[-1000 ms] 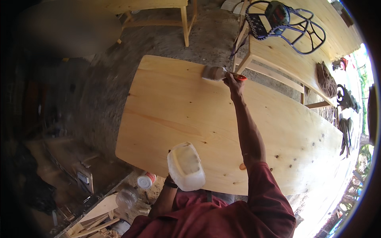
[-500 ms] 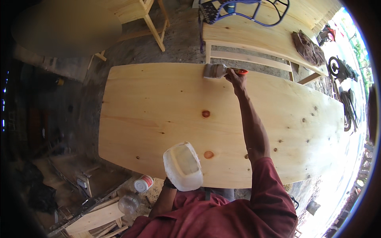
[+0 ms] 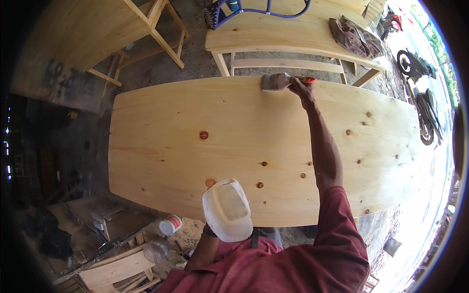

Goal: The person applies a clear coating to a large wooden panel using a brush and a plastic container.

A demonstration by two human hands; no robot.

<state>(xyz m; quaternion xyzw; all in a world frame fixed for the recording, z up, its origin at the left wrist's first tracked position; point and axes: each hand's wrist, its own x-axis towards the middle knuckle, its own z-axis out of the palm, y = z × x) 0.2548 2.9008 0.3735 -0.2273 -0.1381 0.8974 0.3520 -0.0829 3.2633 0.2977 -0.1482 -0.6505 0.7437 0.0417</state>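
A broad wooden tabletop (image 3: 273, 122) with dark knots lies before me. At its far edge, my right hand (image 3: 302, 89) is closed round the handle of a wide paintbrush (image 3: 276, 82). The brush's red handle end sticks out to the right, and its bristles rest on the wood, pointing left. Near the tabletop's front edge is a cut-open, whitish plastic container (image 3: 227, 207) with some pale liquid inside. My left hand (image 3: 210, 231) holds it from below; a dark band shows at the wrist, while the container hides the fingers.
Beyond stands another wooden table (image 3: 288, 41) bearing a blue-framed chair (image 3: 266, 10) and a crumpled brown cloth (image 3: 354, 38). More wooden furniture (image 3: 102, 34) is at far left. A white can (image 3: 170, 225) and clear jar (image 3: 155, 251) sit lower left. Motorcycles (image 3: 425, 97) stand at right.
My view has shifted to the right along the tabletop. The paintbrush in my right hand has moved right along the far edge. The container stays in my left hand.
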